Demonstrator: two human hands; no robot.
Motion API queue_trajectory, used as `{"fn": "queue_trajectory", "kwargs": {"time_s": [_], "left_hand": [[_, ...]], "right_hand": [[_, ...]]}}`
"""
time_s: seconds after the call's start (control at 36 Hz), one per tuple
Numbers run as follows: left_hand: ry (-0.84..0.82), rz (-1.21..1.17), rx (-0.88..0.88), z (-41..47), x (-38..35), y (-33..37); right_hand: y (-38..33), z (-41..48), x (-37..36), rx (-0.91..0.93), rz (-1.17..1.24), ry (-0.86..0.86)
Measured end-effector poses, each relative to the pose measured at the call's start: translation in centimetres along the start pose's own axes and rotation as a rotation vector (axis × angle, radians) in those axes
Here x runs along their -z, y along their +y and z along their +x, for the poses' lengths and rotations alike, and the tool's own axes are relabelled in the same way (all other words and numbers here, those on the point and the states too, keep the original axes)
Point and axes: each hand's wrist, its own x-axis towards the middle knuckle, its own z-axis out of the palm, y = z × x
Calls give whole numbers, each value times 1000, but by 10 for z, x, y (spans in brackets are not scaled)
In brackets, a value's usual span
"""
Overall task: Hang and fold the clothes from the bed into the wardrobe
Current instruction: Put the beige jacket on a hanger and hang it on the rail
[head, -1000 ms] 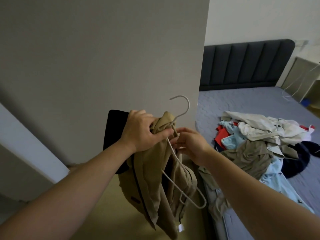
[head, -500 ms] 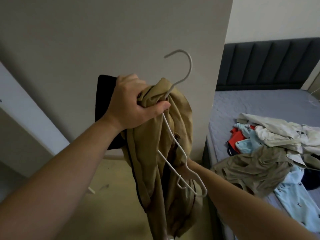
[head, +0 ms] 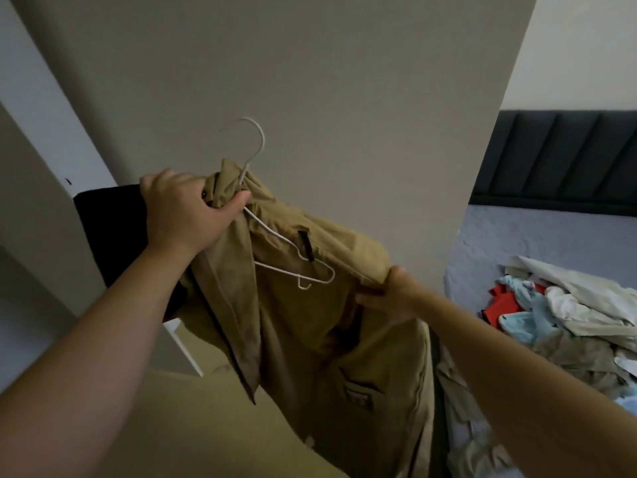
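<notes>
Khaki jacket [head: 303, 332] is no longer bunched — my right hand [head: 393, 294] pinches its shoulder out wide, left hand [head: 182, 212] fingers clamped on collar and hanger [head: 282, 240] — nearly ready to hang.

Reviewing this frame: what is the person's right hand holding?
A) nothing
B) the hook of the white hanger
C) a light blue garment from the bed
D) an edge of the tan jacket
D: the right hand pinches an edge of the tan jacket and holds it out to the side, while the left hand grips the collar and the white hanger at its neck.
</notes>
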Motion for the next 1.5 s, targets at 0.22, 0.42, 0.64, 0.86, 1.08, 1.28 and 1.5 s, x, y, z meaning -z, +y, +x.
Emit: {"fn": "queue_trajectory", "kwargs": {"time_s": [0.22, 0.42, 0.64, 0.86, 1.08, 1.28, 1.5], "left_hand": [[-75, -52, 144, -23, 2, -34], [-216, -63, 333, -51, 2, -49], [-245, 47, 457, -82, 7, -65], [-166, 117, 419, -99, 36, -94], [-260, 189, 568, -99, 52, -159], [-148, 47, 717, -114, 67, -203], [-35, -116, 928, -127, 80, -218]], "right_hand": [[-34, 23, 19, 115, -141, 166], [-91, 31, 5, 270, -26, 251], [-191, 28, -9, 430, -62, 186], [-291, -1, -40, 491, -377, 62], [-351, -20, -98, 322, 299, -517], [-342, 4, -144, 480, 411, -841], [-377, 37, -154, 1071, -308, 27]]}}
